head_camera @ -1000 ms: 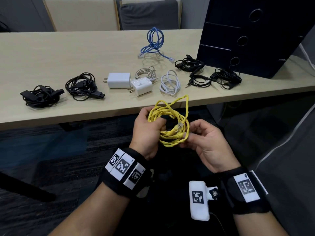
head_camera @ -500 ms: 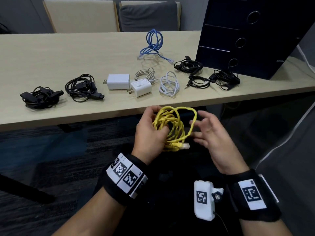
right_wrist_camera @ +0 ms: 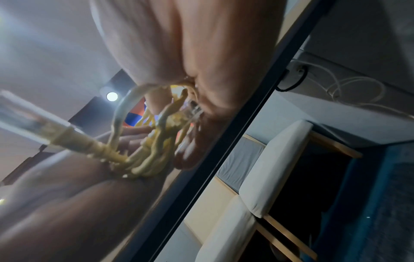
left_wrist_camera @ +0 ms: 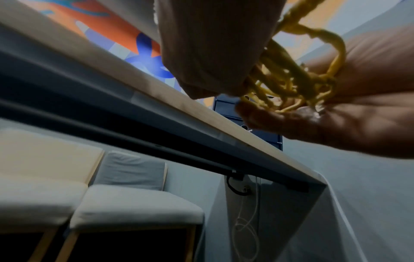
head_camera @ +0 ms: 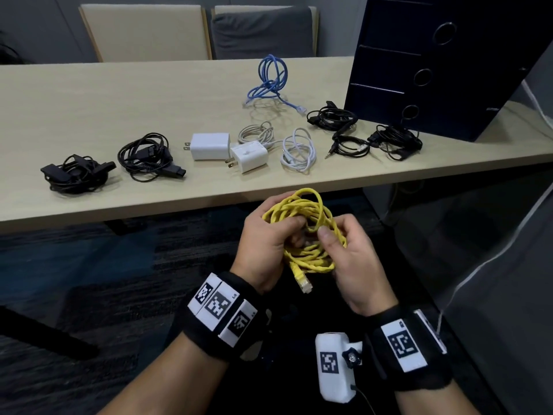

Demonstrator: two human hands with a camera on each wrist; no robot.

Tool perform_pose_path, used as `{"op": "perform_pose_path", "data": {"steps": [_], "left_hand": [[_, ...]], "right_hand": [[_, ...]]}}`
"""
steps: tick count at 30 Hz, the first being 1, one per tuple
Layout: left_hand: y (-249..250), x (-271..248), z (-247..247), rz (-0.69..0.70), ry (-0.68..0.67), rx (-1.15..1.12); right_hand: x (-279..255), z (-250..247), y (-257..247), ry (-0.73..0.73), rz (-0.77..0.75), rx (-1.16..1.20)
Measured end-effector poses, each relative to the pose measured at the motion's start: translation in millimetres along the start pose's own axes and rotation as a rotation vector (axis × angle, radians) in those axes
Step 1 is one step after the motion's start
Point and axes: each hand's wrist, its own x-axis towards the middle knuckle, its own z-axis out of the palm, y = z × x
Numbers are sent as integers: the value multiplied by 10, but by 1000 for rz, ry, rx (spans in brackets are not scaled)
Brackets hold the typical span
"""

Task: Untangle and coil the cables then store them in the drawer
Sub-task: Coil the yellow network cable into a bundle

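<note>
Both hands work in front of the near edge of the counter [head_camera: 179,202]: the left hand [head_camera: 266,244] and right hand [head_camera: 356,265] grasp the yellow network cable [head_camera: 305,229], nearly coiled. Other cables lie on the counter; the drawer unit [head_camera: 419,70] at far right looks closed, so storing remains.

Both forearms are bare. The left wrist wears a wide black fabric band [head_camera: 223,327] with three white tiles across its top, each printed with a black square code. The right wrist wears a similar black band [head_camera: 416,354] bearing one white code tile. A white rounded box [head_camera: 333,366], also code-marked, is fixed to it by a black knob [head_camera: 352,359]; a thin dark wire trails from the box.
</note>
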Motion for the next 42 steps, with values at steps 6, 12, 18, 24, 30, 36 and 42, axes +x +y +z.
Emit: {"op": "perform_pose_path", "data": {"steps": [6,12,18,24,30,36,42], "left_hand": [[-51,-44,-18,-144,-42,-98],[-99,-130,-36,-133,-110,-53],[-129,-97,-40,-16,-140,221],[-111,-23,-158,119,-131,523],[-3,-37,-94,102,-335,675],[67,-59,-49,-26,-277,405],[59,-69,-55,-45,-200,414]], "right_hand": [[22,6,-70,120,-59,-82],[49,6,-97,372,-137,-281],[54,-11,-70,342,-58,-282],[33,-238,-75,-15,50,-358],[80,-367,-300,-70,-28,-372],[58,-215,-244,64,-23,-161],[40,-121,-262,273,-67,-256]]}}
